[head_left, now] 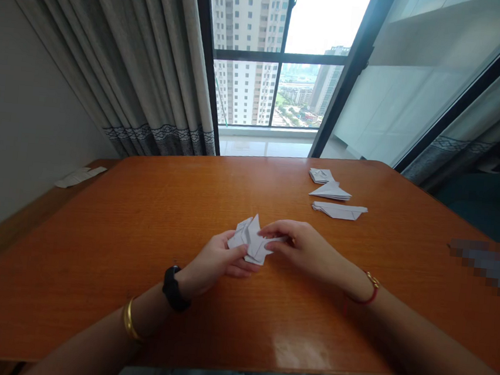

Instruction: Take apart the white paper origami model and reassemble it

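Observation:
A folded white paper piece (pixel 252 241), with several creases and a pointed flap standing up, is held above the middle of the table. My left hand (pixel 221 258) grips it from the left, thumb on top and fingers underneath. From the right, my right hand (pixel 295 242) pinches the paper's right side between thumb and fingers. Part of the paper is hidden behind the fingers of my right hand.
The brown wooden table (pixel 178 198) spans the view. Toward its back right lie a squarish folded paper (pixel 320 175), a triangular one (pixel 331 190) and a long flat one (pixel 339 211). A pixelated object (pixel 490 264) is at the right. White papers (pixel 80 176) lie at the far left.

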`<state>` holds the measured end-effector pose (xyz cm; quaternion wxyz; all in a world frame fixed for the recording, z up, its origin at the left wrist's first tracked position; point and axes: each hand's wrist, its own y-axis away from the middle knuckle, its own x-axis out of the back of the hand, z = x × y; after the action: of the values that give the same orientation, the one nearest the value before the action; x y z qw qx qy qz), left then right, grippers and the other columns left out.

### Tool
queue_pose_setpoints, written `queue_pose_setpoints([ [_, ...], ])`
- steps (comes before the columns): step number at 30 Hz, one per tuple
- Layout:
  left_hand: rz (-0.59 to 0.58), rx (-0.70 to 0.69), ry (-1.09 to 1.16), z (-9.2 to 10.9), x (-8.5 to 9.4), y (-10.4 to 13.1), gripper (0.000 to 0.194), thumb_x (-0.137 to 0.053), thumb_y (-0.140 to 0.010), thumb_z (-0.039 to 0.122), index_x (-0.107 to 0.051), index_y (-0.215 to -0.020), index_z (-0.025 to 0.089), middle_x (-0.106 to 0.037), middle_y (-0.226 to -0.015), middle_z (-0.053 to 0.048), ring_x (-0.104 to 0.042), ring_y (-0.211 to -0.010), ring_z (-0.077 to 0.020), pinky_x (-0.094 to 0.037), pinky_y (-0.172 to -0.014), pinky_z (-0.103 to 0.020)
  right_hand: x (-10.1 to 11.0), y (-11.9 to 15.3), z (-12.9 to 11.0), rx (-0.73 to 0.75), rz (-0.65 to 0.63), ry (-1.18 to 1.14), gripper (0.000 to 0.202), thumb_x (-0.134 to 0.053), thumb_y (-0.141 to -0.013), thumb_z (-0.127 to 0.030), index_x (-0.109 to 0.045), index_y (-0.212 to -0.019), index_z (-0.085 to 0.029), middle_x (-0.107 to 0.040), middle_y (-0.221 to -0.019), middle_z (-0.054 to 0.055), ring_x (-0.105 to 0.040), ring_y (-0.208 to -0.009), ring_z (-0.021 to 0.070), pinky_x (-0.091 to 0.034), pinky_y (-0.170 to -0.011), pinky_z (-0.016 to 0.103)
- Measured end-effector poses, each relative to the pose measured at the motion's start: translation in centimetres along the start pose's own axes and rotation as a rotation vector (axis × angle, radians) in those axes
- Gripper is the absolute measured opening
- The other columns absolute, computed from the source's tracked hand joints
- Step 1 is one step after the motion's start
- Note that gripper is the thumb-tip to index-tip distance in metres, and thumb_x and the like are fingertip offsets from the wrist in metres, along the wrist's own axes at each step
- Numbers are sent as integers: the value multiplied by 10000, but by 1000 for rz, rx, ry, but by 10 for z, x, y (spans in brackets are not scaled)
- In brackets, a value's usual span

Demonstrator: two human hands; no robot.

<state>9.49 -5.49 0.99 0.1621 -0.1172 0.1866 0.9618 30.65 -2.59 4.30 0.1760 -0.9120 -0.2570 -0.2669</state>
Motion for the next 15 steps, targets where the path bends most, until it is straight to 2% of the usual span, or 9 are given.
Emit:
queue_pose_setpoints([
  [2,-42,5,-8,-1,-1,1,412,-699,-809,358,-515,-1117,155,-714,-960,-126,-728,-735,-196,-577,-630,-247,-4,0,0,25,-30,120,200,-606,-828,-145,-691,-1004,-190,-697,-969,44,-626,-815,151,-481,-766,281],
  [6,-89,12,-12,-2,-4,2,418,-671,-816,427,-518,-1102,164,-718,-915,-107,-728,-719,-209,-577,-609,-261,-3,2,0,90,-72,213,189,-606,-836,-118,-693,-993,-177,-684,-938,46,-615,-801,145,-471,-763,266],
  [10,-133,-4,-58,-4,-4,3,456,-645,-806,515,-538,-1067,157,-716,-876,-99,-728,-728,-227,-577,-599,-269,-3,5,-5,163,-59,261,197,-570,-855,-91,-680,-1002,-161,-665,-959,62,-604,-845,153,-465,-793,274],
  [15,-122,-80,-89,-5,-6,4,485,-675,-785,501,-531,-1095,156,-717,-907,-89,-728,-761,-235,-587,-626,-282,-4,7,-5,177,-24,274,177,-554,-865,-97,-680,-967,-168,-654,-905,51,-592,-817,151,-472,-780,282],
])
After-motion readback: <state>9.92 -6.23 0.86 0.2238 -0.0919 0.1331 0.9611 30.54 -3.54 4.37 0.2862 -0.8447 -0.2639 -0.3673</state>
